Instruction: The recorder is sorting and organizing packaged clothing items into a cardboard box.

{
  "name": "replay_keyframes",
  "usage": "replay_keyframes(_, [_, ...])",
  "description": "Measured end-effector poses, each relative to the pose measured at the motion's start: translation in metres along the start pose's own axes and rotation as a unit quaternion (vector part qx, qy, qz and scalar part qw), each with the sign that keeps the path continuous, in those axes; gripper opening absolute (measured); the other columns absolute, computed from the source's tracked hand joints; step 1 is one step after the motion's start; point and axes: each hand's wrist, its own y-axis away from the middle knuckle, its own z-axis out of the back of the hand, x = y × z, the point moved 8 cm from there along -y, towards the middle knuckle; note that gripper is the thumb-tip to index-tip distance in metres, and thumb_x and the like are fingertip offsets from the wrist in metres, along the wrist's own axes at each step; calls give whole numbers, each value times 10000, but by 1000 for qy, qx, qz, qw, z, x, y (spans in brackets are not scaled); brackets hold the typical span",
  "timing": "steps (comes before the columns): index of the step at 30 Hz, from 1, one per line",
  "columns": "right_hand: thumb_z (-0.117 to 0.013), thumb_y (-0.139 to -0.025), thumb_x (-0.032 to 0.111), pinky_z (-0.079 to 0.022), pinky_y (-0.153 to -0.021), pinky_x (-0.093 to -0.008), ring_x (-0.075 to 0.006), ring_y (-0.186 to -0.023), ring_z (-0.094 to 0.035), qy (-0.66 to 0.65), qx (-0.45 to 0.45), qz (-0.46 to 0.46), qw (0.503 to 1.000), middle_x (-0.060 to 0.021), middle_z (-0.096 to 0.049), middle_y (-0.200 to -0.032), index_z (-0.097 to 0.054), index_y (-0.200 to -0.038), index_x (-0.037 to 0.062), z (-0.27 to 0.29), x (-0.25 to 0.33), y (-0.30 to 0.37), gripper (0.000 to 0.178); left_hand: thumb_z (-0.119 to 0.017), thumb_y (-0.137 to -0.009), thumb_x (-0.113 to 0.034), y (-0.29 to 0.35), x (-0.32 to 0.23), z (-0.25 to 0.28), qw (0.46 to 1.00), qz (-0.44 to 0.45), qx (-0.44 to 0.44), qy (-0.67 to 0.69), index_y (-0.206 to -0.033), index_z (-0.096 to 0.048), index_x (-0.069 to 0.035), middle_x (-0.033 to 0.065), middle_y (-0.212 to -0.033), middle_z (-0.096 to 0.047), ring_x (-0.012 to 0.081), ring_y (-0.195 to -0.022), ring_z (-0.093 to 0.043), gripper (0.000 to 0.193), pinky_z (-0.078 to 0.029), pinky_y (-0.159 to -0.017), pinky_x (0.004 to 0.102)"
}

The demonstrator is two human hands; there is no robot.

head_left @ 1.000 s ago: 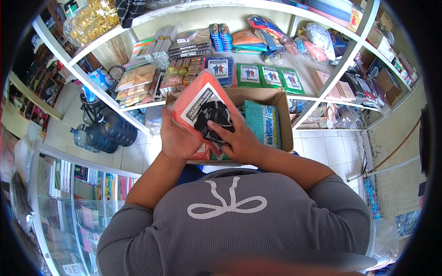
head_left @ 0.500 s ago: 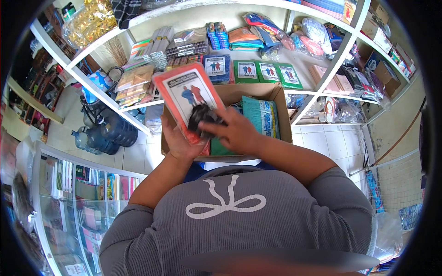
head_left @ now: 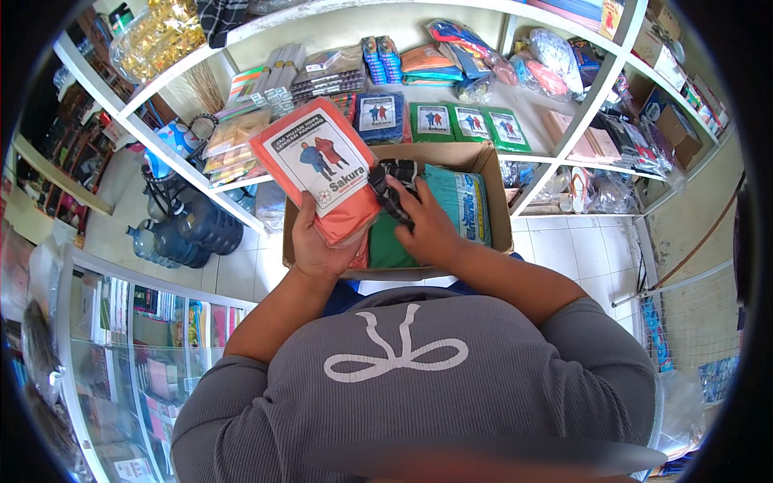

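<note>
My left hand (head_left: 318,248) is closed on the lower edge of an orange packaged raincoat (head_left: 346,221), tilted up with its white picture label facing me. In my right hand (head_left: 431,232) is a bunched dark checked cloth (head_left: 393,191), just at the package's right edge. Both hands are over an open cardboard box (head_left: 501,197). Inside the box lie a teal package (head_left: 460,205) and a green package (head_left: 390,248), partly covered by the hands.
Beyond the box, a white shelf (head_left: 531,121) carries a blue package (head_left: 379,118), green packages (head_left: 469,125) and other stock. Large water jugs (head_left: 208,229) stand on the floor at left. A glass display case (head_left: 121,322) is at the near left.
The dark cloth in my right hand has moved off the front of the orange package to its right edge. The package has shifted slightly left and its label is now uncovered.
</note>
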Motion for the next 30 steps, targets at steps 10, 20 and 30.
replay_keyframes(10, [-593,-771,97,-493,-837,-445,-328,-994,-558,-3,-60,-30,998,-193,-497,-1180,-480,-1320,218,5,-25,-2,574,-386,-975,-419,-2,-12,-6,1000,4,20,-10,-1402,-340,-92,144,-1391,-450,354,-1283,-429,540,-316,-1074,562])
replay_keyframes(20, [-680,-799,137,-522,-756,-373,-229,-953,-601,-678,55,-283,676,-84,-583,-1131,-485,-1260,82,-24,-25,1,503,-468,-968,-219,-14,-8,18,982,16,-1,-188,-1417,-294,-73,167,-1350,-461,306,-1247,-473,503,-397,-1039,483])
replay_keyframes(30, [-787,-695,223,-398,-1020,-432,-412,-1217,-440,-102,153,75,980,-222,-385,-1320,-447,-1384,240,-2,33,7,768,-346,-908,-655,-12,7,-5,953,-7,99,-285,-1506,26,-260,138,-1459,-301,309,-1268,-426,808,-461,-955,413])
